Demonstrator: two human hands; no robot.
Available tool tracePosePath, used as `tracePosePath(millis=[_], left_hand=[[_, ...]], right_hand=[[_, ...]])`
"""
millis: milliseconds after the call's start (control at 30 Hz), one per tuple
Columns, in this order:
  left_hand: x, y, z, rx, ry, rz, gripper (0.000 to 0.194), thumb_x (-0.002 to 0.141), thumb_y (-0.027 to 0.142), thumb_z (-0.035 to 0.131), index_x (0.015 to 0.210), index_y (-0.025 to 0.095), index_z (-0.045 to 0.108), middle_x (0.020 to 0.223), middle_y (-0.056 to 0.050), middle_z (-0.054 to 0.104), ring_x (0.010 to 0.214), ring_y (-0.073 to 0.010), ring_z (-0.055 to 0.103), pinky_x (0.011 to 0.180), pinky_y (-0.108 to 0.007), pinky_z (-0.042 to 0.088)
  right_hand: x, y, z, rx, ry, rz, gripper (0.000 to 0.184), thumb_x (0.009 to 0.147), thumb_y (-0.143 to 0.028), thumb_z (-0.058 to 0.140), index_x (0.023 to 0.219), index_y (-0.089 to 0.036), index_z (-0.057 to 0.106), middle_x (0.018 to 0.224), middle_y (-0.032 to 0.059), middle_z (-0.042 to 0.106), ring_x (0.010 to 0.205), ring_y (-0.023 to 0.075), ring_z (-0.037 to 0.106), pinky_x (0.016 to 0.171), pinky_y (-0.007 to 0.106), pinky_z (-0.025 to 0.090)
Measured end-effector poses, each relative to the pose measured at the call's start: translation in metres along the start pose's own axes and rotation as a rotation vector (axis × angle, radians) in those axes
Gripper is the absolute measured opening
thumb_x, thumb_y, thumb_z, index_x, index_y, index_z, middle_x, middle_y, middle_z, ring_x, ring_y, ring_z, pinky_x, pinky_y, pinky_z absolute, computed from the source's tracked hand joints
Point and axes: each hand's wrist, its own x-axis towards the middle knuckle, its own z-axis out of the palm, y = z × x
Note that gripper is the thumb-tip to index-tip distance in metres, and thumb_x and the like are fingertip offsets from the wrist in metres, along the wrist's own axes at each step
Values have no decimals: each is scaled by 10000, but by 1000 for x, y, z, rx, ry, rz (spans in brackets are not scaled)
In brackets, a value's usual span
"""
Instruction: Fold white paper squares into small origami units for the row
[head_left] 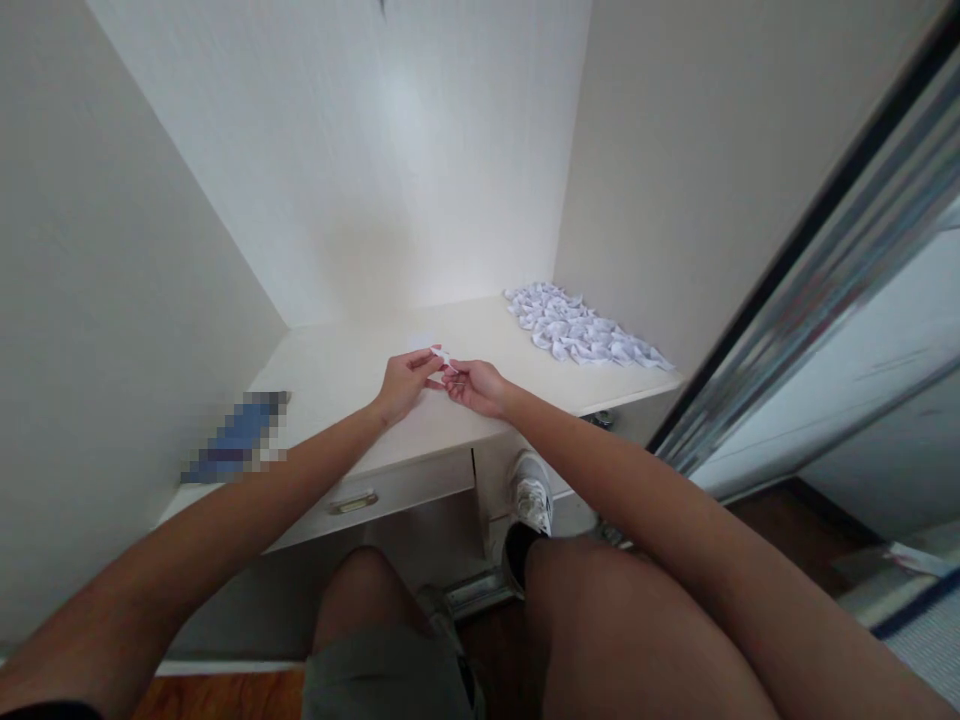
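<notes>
With my left hand (405, 384) and right hand (478, 388) together, I pinch a small white piece (442, 355) over the worktop (337, 370), its near drawer (424, 484) closed.

Pale glare on back wall (390, 160).

My single head-worn camera looks forward and steeply downward from above my bent bare legs (592, 630). It faces the flat white back wall (450, 150) across the smooth white desktop (337, 375). My bare left hand (405, 385) and bare right hand (480, 387) appear near mid-frame.
</notes>
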Motion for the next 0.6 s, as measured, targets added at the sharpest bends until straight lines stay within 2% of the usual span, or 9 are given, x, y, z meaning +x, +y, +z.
tracePosePath(millis=[100, 167, 300, 367, 433, 600], left_hand=[[8, -5, -2, -13, 4, -15, 398, 724, 487, 852, 812, 112, 755, 789, -57, 723, 660, -136, 636, 604, -295, 603], [13, -8, -5, -28, 24, -27, 390, 740, 486, 844, 833, 118, 755, 775, -46, 715, 653, -137, 635, 585, -295, 605], [19, -10, -15, -114, 166, -67, 524, 713, 398, 887, 1121, 104, 735, 940, -93, 759, 842, -213, 728, 571, -284, 622], [21, -9, -20, -130, 210, -96, 602, 763, 355, 863, 1274, 94, 683, 1041, -131, 762, 945, -250, 747, 595, -296, 636], [23, -8, -24, -119, 254, -99, 599, 803, 327, 837, 1334, 113, 662, 1123, -147, 754, 1028, -268, 744, 660, -326, 662], [25, -10, -27, -134, 344, -71, 411, 771, 309, 841, 1133, 131, 759, 1233, -135, 743, 1068, -254, 719, 724, -350, 687]], right_hand=[[10, -2, 2, -10, -21, -10, 301, 1010, -183, 520, 727, -163, 621, 662, 23, 620, 615, 112, 543, 624, 233, 469], [18, -2, 3, -31, -31, -21, 324, 1009, -214, 536, 700, -165, 619, 656, 15, 619, 618, 111, 544, 650, 240, 469], [36, -4, 1, -91, -66, 2, 318, 958, -270, 617, 661, -157, 632, 646, 20, 627, 613, 119, 553, 616, 256, 429], [43, -6, -1, -107, -74, -3, 301, 935, -283, 633, 663, -157, 642, 642, 16, 628, 606, 117, 543, 606, 256, 415], [47, -7, -3, -130, -89, -23, 297, 913, -312, 657, 659, -159, 645, 645, 15, 632, 600, 115, 536, 598, 256, 406], [45, -3, -8, -311, -100, -188, 403, 854, -512, 710, 634, -183, 636, 643, 17, 631, 577, 128, 527, 566, 276, 402]])
